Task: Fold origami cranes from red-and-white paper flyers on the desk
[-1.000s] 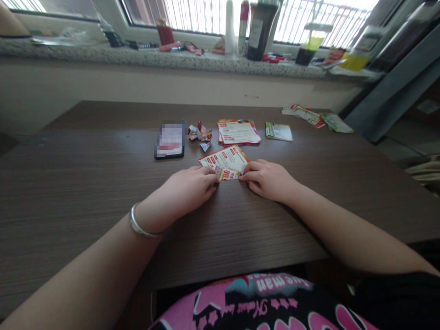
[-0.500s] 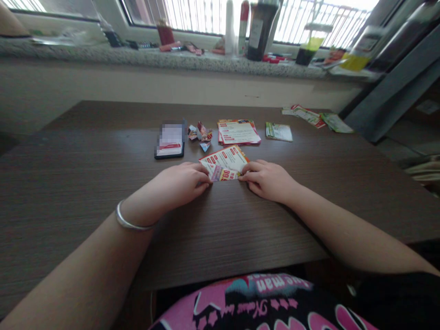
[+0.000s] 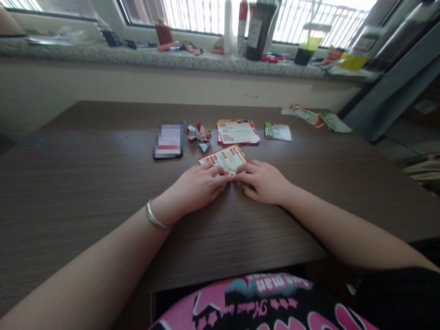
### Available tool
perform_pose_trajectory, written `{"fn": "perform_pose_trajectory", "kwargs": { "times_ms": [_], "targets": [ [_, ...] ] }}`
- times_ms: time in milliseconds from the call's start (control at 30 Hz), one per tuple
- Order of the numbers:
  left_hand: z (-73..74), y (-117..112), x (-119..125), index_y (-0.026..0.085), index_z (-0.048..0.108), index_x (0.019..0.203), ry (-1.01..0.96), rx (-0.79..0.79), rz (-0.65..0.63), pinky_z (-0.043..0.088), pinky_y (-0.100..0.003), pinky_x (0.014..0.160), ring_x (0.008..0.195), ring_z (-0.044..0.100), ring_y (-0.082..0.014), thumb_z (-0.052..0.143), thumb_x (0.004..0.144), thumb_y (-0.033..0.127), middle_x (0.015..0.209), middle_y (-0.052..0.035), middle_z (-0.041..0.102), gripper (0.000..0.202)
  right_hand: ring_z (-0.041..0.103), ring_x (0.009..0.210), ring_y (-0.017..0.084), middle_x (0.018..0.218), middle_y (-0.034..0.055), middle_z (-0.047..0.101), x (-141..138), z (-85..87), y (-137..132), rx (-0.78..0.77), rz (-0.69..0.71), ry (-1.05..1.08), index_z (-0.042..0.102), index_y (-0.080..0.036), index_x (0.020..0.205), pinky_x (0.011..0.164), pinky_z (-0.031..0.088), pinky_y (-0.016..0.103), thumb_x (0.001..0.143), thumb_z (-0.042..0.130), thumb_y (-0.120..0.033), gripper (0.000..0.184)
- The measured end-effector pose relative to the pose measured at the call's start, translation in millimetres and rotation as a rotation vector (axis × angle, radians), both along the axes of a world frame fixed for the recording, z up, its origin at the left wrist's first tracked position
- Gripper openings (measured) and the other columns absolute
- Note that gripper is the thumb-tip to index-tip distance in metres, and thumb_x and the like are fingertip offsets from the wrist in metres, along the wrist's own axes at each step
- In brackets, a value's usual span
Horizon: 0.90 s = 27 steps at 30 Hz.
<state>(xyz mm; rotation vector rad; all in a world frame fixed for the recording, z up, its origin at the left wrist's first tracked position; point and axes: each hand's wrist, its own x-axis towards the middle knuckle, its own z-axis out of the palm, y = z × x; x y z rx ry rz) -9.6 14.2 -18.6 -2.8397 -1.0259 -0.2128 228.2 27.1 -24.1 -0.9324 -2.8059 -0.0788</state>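
Note:
A printed paper sheet [image 3: 223, 158] with red labels and an orange corner lies slanted on the table, its near edge under my fingers. My left hand [image 3: 204, 185] is closed at that edge, thumb and fingers pinching the paper. Close beside it, my right hand [image 3: 263, 181] also pinches the near edge with bent fingers. The two sets of fingertips almost meet, and they hide most of the folded part. Just beyond lie a stack of similar printed sheets [image 3: 238, 132] and small folded paper pieces [image 3: 199, 134].
A phone or tablet [image 3: 168, 141] with a blurred screen lies left of the folded pieces. Right of the stack is a small pile of cards [image 3: 278, 131]; more leaflets [image 3: 307, 116] lie at the back right. Bottles [image 3: 261, 30] and small items line the granite windowsill [image 3: 206, 59].
My left hand has slid right along the near edge towards my right hand. My right fingertips have shifted slightly left. The purple-and-red printed flap, visible before, is now mostly covered.

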Motion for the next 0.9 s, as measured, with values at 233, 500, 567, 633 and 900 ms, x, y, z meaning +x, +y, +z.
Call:
{"fn": "perform_pose_trajectory", "kwargs": {
  "times_ms": [233, 500, 567, 633, 900],
  "targets": [
    [4.8, -2.2, 0.1, 0.024, 0.059, 0.128, 0.040, -0.010, 0.034, 0.048, -0.043, 0.097, 0.110, 0.058, -0.0252, 0.047, 0.088, 0.015, 0.118, -0.0094, 0.063, 0.042, 0.053, 0.095, 0.023, 0.113, 0.0085, 0.064, 0.0, 2.4, 0.8, 0.025, -0.015, -0.043, 0.065, -0.025, 0.118, 0.079, 0.041, 0.034, 0.089, 0.047, -0.023, 0.033],
    [8.3, 4.2, -13.4, 0.027, 0.068, 0.115, -0.003, -0.125, 0.045, 0.045, -0.036, 0.105, 0.114, 0.060, -0.0189, 0.043, 0.087, 0.013, 0.127, -0.0027, 0.063, 0.040, 0.060, 0.095, 0.020, 0.110, 0.0029, 0.069, 11.3, 3.9, 1.8, -0.016, -0.111, -0.037, 0.073, -0.026, 0.099, 0.076, 0.045, 0.032, 0.088, 0.049, -0.020, 0.027],
    [10.2, 4.3, -15.0, 0.026, 0.070, 0.112, -0.006, -0.137, 0.045, 0.045, -0.037, 0.105, 0.113, 0.060, -0.0193, 0.043, 0.086, 0.013, 0.125, -0.0026, 0.065, 0.040, 0.061, 0.095, 0.019, 0.108, 0.0023, 0.070, 14.1, 5.1, 1.9, -0.028, -0.134, -0.023, 0.074, -0.027, 0.096, 0.075, 0.045, 0.031, 0.088, 0.050, -0.020, 0.027],
    [12.3, 4.3, -16.2, 0.026, 0.071, 0.110, 0.000, -0.155, 0.045, 0.046, -0.038, 0.103, 0.111, 0.061, -0.0194, 0.043, 0.085, 0.012, 0.121, -0.0029, 0.066, 0.040, 0.063, 0.094, 0.019, 0.107, 0.0017, 0.071, 17.2, 6.1, 2.6, -0.041, -0.149, -0.006, 0.075, -0.027, 0.093, 0.075, 0.046, 0.030, 0.087, 0.050, -0.020, 0.027],
    [16.6, 11.9, -24.7, 0.024, 0.075, 0.098, -0.032, -0.254, -0.030, 0.050, -0.033, 0.095, 0.100, 0.065, -0.0177, 0.050, 0.090, 0.025, 0.110, -0.0038, 0.071, 0.026, 0.066, 0.090, 0.015, 0.103, -0.0008, 0.072, 34.8, 5.8, 10.4, -0.120, -0.125, 0.066, 0.077, -0.029, 0.090, 0.075, 0.048, 0.028, 0.085, 0.049, -0.015, 0.032]
  ]
}}
